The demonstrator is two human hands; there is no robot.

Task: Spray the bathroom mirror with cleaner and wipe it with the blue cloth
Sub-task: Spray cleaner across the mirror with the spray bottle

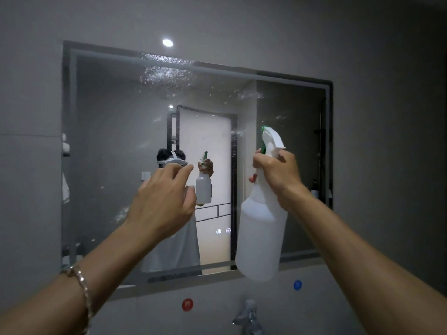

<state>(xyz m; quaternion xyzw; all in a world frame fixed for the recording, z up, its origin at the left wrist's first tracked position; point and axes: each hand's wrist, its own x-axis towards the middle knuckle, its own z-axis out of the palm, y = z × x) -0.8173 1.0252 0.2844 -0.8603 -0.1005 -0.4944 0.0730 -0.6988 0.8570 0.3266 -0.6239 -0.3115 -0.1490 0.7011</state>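
Mirror (108,141) dead ahead, set in grey wall (387,68): wide rectangle, flat gloss glass, frosted strip just inside a dark frame along the edges. Fine droplets (167,76) speckled across the upper band, densest near the top edge left of centre, thinning toward upper right; fainter patch low left. Bottle (261,233) in front of the right half of the glass, near upright with a slight tilt, base overlapping the bottom edge in view: translucent white plastic, rounded shoulders, white trigger head, green nozzle (264,128) pointing up toward the glass. Right hand (275,172) wrapped round the neck, fingers curled in under the trigger head. Left hand (162,204) raised before the centre of the glass, holding nothing, fingers loosely curled, thumb close to index tip; contact with glass: can't tell. Link bracelet (82,281), metallic, on left wrist. Bare glass left of the left hand, a narrower gap between hands, a strip right of the bottle up to the frame. Wall matte and smooth, faint joint line at left. Small bright light spot (167,42) just above the top edge. Below the bottom edge: round red sticker (187,304) left, round blue sticker (297,285) right, chrome tap (249,315) between and lower, cut off by the picture's bottom.
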